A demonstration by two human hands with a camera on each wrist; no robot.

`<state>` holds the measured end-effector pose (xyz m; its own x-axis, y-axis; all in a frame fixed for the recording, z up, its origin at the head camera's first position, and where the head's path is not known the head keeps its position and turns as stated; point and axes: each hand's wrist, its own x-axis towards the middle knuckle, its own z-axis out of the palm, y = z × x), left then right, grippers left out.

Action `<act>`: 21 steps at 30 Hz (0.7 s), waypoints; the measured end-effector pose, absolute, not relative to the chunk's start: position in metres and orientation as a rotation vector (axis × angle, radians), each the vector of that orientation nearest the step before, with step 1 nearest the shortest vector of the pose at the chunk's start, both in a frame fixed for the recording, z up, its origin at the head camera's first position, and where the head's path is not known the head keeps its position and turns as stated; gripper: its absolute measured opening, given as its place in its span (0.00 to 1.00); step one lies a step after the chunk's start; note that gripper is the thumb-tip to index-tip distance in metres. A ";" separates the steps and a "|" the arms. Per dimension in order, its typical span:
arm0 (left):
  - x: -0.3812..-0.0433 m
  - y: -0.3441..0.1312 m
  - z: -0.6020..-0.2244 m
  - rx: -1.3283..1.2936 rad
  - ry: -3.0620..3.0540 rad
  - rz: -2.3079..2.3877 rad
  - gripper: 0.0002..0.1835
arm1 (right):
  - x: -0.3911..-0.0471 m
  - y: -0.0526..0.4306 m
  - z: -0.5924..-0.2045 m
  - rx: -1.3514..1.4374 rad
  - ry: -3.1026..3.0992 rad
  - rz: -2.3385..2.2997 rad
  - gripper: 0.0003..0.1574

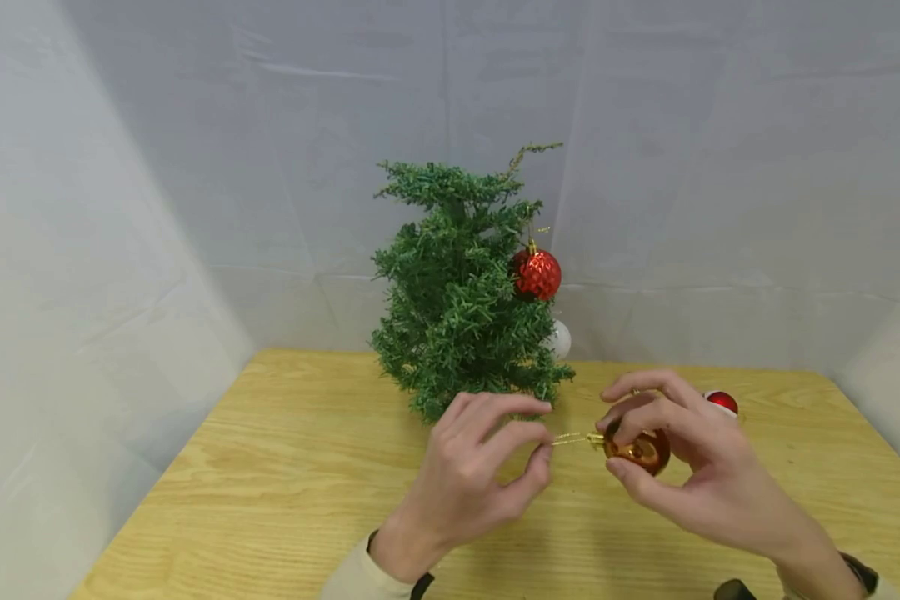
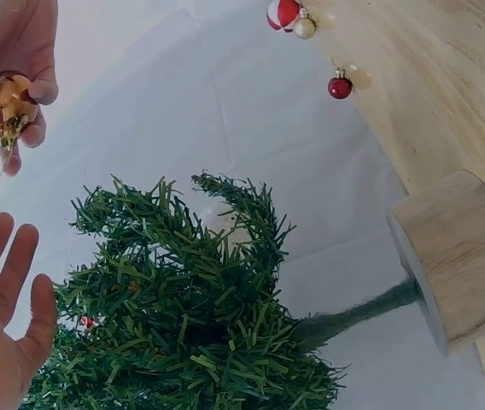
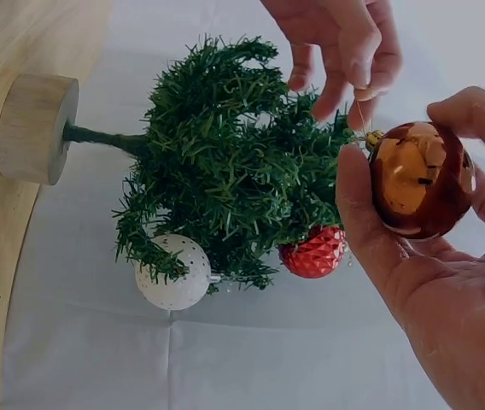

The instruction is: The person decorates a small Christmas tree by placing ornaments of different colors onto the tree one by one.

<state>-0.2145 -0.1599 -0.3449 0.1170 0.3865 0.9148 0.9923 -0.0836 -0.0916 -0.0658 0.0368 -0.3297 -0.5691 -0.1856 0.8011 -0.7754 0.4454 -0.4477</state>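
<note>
My right hand (image 1: pixel 690 450) grips a shiny copper-coloured bauble (image 3: pixel 420 181) between thumb and fingers, its gold cap turned toward the left. From that cap a thin gold string loop (image 1: pixel 570 438) stretches across to my left hand (image 1: pixel 483 467), which pinches its far end between thumb and index finger. Both hands are above the table in front of a small artificial Christmas tree (image 1: pixel 457 292). A red faceted bauble (image 1: pixel 537 275) hangs on the tree's right side, and a white speckled bauble (image 3: pixel 174 272) hangs lower down.
The tree stands on a round wooden base (image 2: pixel 456 260). On the wooden table (image 1: pixel 270 467) at the right lie a red-and-white bauble (image 1: pixel 722 403), a small pale gold bauble (image 2: pixel 304 27) and a small dark red bauble (image 2: pixel 340 87). White cloth (image 1: pixel 307 167) hangs behind.
</note>
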 end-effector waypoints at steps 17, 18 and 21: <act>-0.210 -0.159 -0.343 -1.635 -1.317 -1.084 0.04 | -0.076 0.014 -0.324 0.700 -2.073 0.647 0.11; -0.210 -0.159 -0.344 -1.636 -1.318 -1.086 0.04 | -0.077 0.014 -0.324 0.699 -2.069 0.639 0.12; -0.209 -0.159 -0.344 -1.639 -1.319 -1.092 0.04 | -0.078 0.013 -0.325 0.701 -2.062 0.622 0.12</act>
